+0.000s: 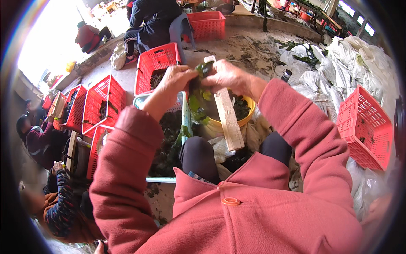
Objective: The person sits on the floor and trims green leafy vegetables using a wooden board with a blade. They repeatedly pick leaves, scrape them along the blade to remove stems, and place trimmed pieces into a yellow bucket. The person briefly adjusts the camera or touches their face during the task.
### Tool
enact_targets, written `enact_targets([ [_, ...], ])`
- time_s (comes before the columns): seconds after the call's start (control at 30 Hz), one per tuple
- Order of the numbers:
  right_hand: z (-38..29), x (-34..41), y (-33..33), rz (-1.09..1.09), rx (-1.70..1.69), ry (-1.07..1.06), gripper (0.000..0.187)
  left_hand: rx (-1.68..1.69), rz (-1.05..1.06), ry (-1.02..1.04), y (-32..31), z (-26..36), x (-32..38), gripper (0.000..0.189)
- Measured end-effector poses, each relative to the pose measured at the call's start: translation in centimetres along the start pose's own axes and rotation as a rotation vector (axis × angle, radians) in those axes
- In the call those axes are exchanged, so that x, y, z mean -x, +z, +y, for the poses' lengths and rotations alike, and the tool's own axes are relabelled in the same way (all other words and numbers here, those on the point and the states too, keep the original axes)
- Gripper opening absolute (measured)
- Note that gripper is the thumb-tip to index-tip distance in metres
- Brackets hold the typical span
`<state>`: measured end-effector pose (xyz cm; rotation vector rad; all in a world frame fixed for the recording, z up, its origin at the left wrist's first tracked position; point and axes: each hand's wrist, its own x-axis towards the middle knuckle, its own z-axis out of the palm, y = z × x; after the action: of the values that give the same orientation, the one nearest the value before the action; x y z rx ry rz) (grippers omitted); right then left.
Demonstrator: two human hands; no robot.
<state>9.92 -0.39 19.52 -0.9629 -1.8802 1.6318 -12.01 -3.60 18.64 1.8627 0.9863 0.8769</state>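
Dark green, wet-looking leafy strands, probably seaweed (197,104), hang between my two hands. My left hand (175,83) pinches them at the upper left, and my right hand (223,76) grips their upper right end. Behind and below my right hand a pale wooden board (229,122) lies across a yellow bucket (248,119), which holds more dark leafy pieces. Beneath my left forearm stands a light blue crate (186,125) with a heap of dark seaweed-like strands (165,143). The fingertips are partly hidden by the leaves.
Red plastic crates stand ahead (157,53), at the left (106,104) and at the right (364,127). White sacks (336,73) are piled at the right, near a dark bottle (286,75). Several people sit at the left and ahead, one on a blue-grey plastic chair (180,28).
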Motion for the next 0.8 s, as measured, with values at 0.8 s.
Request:
enact_targets([
  [0.8,-5.6,23.6,-3.3,0.538,0.428,-0.292,0.038,-0.194,0.040,-0.210,-3.4,15.9,1.1,0.031],
])
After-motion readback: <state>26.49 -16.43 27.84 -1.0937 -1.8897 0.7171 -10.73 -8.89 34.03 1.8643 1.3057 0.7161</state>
